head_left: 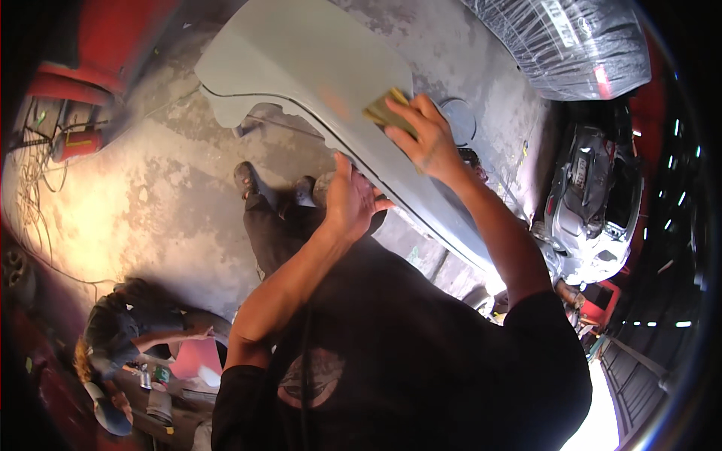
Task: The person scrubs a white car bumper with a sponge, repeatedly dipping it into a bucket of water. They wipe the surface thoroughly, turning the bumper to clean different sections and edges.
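A grey, primer-coloured car fender (301, 52) slants across the upper middle, with a dark line along its near edge and a curved cut-out at its left. A faint orange patch shows on its surface. My right hand (432, 139) holds a yellowish-brown sanding pad (387, 113) against the face of the fender, fingers over its top. At the near edge, my left hand (350, 199) grips the fender, some of its fingers going behind the rim. What those fingertips touch underneath is hidden.
Another person (143, 331) crouches at lower left beside small cans and a reddish sheet (197, 359). Cables (37, 195) lie along the left floor. A plastic-wrapped bumper (575, 45) is at upper right, above a damaged car part (590, 203). Behind the fender lies a round lid (459, 120).
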The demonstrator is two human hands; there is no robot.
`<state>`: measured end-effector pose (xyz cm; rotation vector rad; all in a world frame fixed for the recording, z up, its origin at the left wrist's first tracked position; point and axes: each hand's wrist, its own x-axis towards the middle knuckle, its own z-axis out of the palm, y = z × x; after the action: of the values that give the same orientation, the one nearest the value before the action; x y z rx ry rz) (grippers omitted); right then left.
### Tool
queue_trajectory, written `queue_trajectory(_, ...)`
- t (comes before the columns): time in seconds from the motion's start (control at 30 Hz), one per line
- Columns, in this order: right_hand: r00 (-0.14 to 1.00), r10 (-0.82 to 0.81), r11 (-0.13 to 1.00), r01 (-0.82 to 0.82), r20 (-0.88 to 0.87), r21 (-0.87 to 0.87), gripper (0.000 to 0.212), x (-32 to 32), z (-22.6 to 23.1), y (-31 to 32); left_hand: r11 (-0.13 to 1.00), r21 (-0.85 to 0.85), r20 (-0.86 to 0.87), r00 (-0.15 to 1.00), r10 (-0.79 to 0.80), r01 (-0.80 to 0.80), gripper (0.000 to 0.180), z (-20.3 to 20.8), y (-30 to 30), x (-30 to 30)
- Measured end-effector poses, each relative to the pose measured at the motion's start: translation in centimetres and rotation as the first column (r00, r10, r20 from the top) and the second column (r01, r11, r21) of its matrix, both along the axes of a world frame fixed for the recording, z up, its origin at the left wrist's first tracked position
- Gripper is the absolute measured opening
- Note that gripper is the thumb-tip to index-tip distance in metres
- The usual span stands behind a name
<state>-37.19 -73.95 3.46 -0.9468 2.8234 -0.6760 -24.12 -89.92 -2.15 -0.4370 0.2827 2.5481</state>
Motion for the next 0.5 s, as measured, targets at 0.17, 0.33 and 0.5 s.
queue_trajectory(0.17,0.981,0.057,0.978,-0.017,-0.187,0.206,0.046,-6.7,-1.5,0.3,0.992,-0.122,0.052,0.998,0.018,-0.011,0.087,1.3,0.6,-0.4)
queue_trajectory(0.33,0.948,0.007,0.968,0.073,-0.318,0.24,0.047,-11.0,-4.5,-4.4,0.993,-0.118,0.096,0.995,-0.005,0.016,0.087,2.3,0.0,-0.9)
queue_trajectory(0.5,0.988,0.125,0.99,-0.117,0.096,-0.08,0.05,-1.3,-0.2,-1.7,0.993,-0.111,0.124,0.992,-0.023,0.037,0.087,1.2,0.0,-0.4)
